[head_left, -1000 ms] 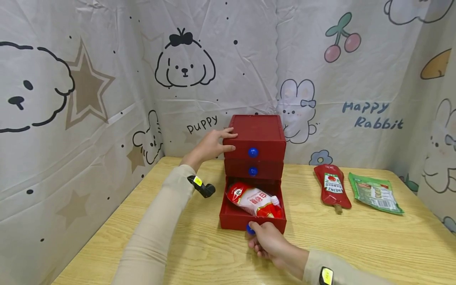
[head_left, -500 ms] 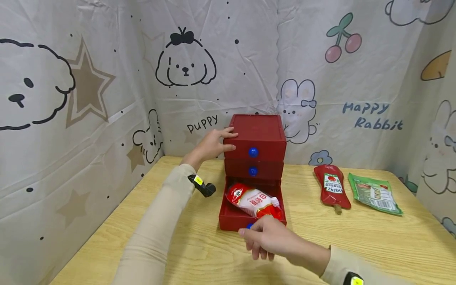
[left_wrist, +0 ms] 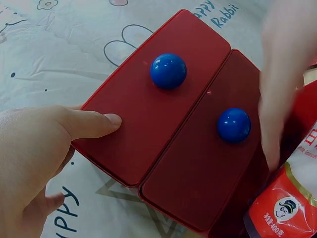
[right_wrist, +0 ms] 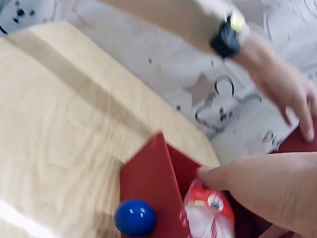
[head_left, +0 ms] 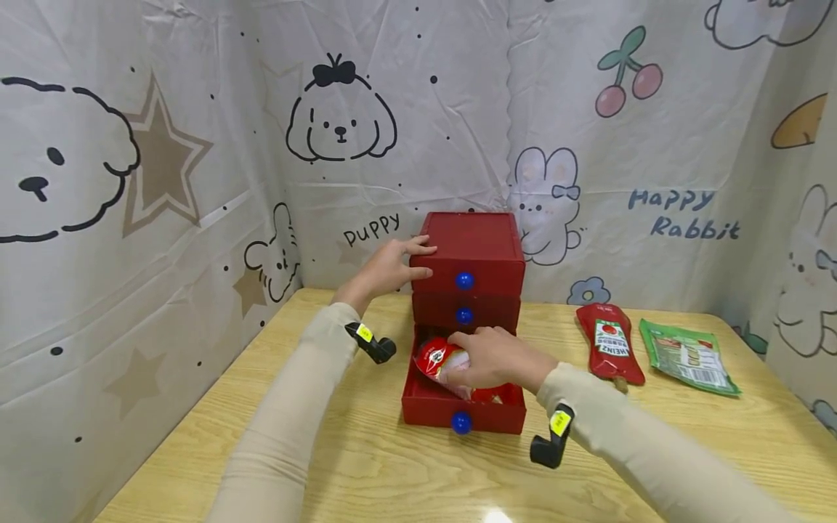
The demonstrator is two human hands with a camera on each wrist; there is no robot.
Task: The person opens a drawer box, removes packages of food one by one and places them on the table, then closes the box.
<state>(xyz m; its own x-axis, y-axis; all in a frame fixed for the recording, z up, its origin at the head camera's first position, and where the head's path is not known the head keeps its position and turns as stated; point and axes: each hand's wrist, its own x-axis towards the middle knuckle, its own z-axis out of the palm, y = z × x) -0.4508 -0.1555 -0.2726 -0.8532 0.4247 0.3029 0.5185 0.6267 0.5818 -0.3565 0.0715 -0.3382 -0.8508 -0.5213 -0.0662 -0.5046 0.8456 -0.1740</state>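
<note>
A red drawer cabinet [head_left: 468, 240] with blue knobs stands on the table, its bottom drawer [head_left: 428, 415] pulled out. Inside that drawer lies a red and white sugar pouch [head_left: 437, 359], partly covered by my right hand [head_left: 500, 357]. The right fingers reach down over the pouch, spread, with the thumb toward its front side. Motion blurs this hand in the left wrist view. My left hand [head_left: 386, 267] rests against the cabinet's upper left corner, fingers on the top. Its thumb [left_wrist: 99, 124] lies straight on the front of the top drawer [left_wrist: 158, 106].
Right of the cabinet lie a red Heinz ketchup pouch [head_left: 609, 343] and a green packet [head_left: 689, 356]. The wooden table [head_left: 366, 465] meets a printed cloth [head_left: 392, 109] behind and on the left.
My right hand has let go of the bottom drawer's knob, drawn back slightly, then moved up and over the pouch in the drawer. The left hand stays in place.
</note>
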